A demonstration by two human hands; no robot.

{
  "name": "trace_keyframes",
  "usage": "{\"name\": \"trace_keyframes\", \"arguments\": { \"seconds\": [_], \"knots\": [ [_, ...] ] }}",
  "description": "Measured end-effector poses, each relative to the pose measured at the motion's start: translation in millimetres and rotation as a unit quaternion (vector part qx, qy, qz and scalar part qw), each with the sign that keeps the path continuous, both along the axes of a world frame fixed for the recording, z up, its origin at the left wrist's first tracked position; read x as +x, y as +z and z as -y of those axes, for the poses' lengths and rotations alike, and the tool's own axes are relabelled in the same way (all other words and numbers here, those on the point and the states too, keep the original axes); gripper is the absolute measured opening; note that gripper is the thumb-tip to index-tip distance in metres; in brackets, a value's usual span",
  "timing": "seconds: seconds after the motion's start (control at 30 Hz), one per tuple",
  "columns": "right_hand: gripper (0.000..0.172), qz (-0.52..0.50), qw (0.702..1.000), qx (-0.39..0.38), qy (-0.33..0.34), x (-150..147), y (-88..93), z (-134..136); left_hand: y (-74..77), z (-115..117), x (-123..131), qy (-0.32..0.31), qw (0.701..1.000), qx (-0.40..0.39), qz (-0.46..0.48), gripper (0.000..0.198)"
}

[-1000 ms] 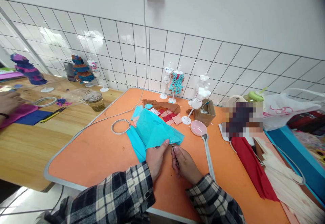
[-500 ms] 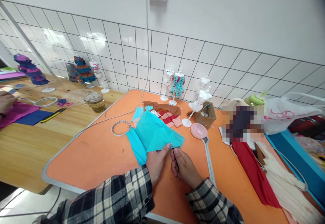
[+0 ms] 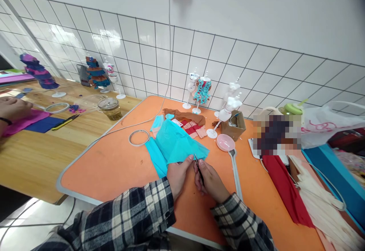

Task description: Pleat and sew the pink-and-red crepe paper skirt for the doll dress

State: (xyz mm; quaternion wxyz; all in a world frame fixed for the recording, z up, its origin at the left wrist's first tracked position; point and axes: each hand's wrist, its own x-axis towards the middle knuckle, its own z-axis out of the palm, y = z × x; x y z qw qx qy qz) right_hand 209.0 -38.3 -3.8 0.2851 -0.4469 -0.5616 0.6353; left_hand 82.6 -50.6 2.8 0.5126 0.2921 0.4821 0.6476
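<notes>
A turquoise crepe paper sheet [image 3: 173, 139] lies over the orange table, with a folded length hanging toward me. My left hand [image 3: 178, 173] pinches its near edge between thumb and fingers. Just to the right, my right hand [image 3: 210, 179] is closed around slim black tweezers [image 3: 200, 172], their narrow tip pointing up beside my left thumb at the paper's edge. Whether the tip touches the paper I cannot tell. Brown crepe paper [image 3: 185, 115] and a red and pink woven paper piece [image 3: 195, 128] lie partly behind the turquoise sheet.
A tape roll [image 3: 138, 137], a pink bowl [image 3: 225, 142] and grey scissors [image 3: 235, 171] lie around the paper. Behind stand small white dress forms [image 3: 229, 108] and a cardboard box [image 3: 238, 125]. Red crepe paper [image 3: 285, 190] lies right. At left, another person's hand [image 3: 14, 108] rests near magenta paper.
The view has shifted slightly, so the scene sits a little higher and further right. My hands keep their holds on the paper and tweezers. The other person's hand shows more.
</notes>
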Motion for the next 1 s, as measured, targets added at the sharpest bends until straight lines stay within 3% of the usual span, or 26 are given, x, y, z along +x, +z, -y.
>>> {"name": "trace_keyframes", "arguments": {
  "seconds": [0.27, 0.43, 0.83, 1.0],
  "knots": [
    [0.063, 0.017, 1.0, 0.003, 0.004, 3.3, 4.8, -3.8, -9.1, -0.2, 0.2, -0.016, 1.0, -0.021, 0.007, 0.043],
    [0.064, 0.013, 1.0, -0.002, 0.01, 3.8, 8.6, -1.7, -16.9, -5.2, -1.4, 0.008, 1.0, -0.027, 0.014, 0.042],
    [0.056, 0.02, 0.999, 0.026, 0.012, 4.9, -0.8, -1.6, -10.3, -1.7, -1.6, 0.035, 0.998, -0.048, -0.027, 0.043],
    [0.061, 0.017, 1.0, 0.0, 0.002, 4.0, 5.7, -0.1, -4.4, 0.0, -0.4, 0.021, 0.998, -0.041, -0.032, 0.042]
  ]
}}
